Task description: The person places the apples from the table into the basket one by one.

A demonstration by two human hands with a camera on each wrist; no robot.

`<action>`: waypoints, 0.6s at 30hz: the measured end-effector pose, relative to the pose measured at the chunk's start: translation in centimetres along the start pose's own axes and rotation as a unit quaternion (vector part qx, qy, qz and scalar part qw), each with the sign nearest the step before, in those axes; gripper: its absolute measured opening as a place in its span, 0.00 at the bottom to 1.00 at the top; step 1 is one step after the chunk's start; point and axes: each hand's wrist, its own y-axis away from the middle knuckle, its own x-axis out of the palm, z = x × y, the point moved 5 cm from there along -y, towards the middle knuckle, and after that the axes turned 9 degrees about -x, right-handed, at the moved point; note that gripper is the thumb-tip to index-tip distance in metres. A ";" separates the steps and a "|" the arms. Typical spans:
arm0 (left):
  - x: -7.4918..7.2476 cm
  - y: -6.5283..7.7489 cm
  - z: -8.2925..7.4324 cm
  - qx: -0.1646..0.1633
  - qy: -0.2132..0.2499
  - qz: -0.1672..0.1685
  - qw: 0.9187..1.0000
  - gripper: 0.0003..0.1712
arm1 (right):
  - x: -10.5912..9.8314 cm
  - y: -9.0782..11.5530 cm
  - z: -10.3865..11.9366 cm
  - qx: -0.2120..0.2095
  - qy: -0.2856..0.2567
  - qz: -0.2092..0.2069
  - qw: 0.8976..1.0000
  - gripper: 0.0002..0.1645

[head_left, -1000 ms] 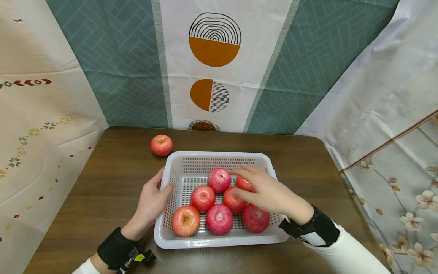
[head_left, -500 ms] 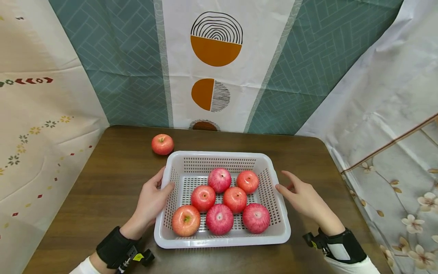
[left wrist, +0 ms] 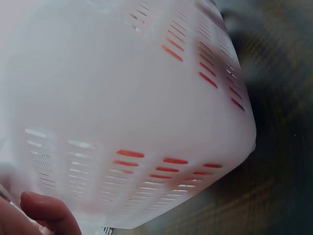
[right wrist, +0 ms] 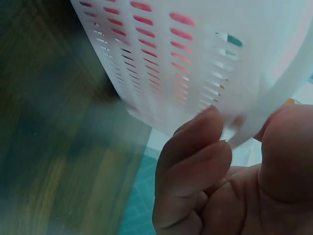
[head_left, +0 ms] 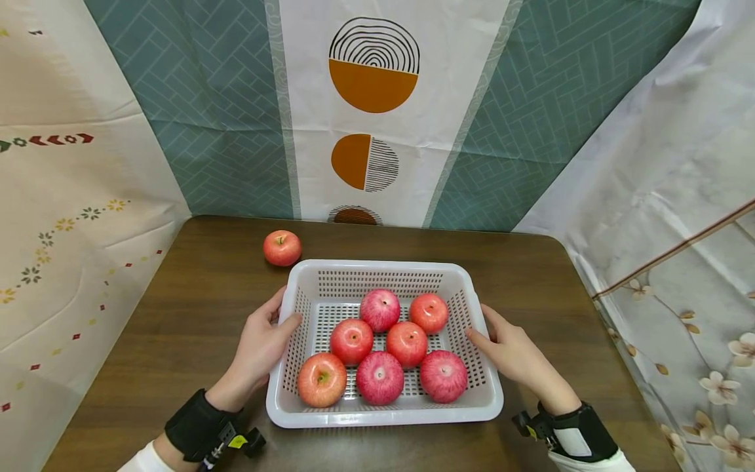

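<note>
A white perforated plastic basket (head_left: pixel 383 417) stands on the wooden table, with several round fruits inside. Some are orange-red apples (head_left: pixel 321 380); three are deeper pink with pale streaks (head_left: pixel 444 376), their kind unclear. My left hand (head_left: pixel 262 344) grips the basket's left rim, thumb over the edge and fingers outside. On the opposite side my right hand (head_left: pixel 519 354) holds the right rim. In the right wrist view, its fingers (right wrist: pixel 195 169) curl against the outer wall while the thumb lies over the rim. The left wrist view shows the basket wall (left wrist: pixel 122 98) close up and a left fingertip.
One more apple (head_left: pixel 282 248) sits on the table (head_left: pixel 177 308) just beyond the basket's far left corner. Patterned cloths (head_left: pixel 236 131) hang behind the table and along both sides.
My right hand has left the fruits inside the basket, moved right and taken hold of the right rim. My left hand has stayed on the left rim.
</note>
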 end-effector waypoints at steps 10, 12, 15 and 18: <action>-0.2 -0.3 0.2 0.000 -0.015 0.000 1.000 0.38 | 1.2 0.1 0.3 0.017 0.013 -0.002 1.000 0.42; -0.3 -0.3 0.1 0.002 -0.022 0.003 1.000 0.37 | 1.4 0.1 0.3 0.020 0.020 -0.004 1.000 0.42; -0.8 -0.4 -0.3 0.003 -0.041 0.004 0.999 0.35 | 1.5 0.1 0.2 0.021 0.032 -0.005 0.999 0.42; -1.6 -0.8 -0.7 -0.004 -0.066 0.008 0.998 0.34 | 1.6 0.1 0.3 0.021 0.041 -0.004 0.999 0.42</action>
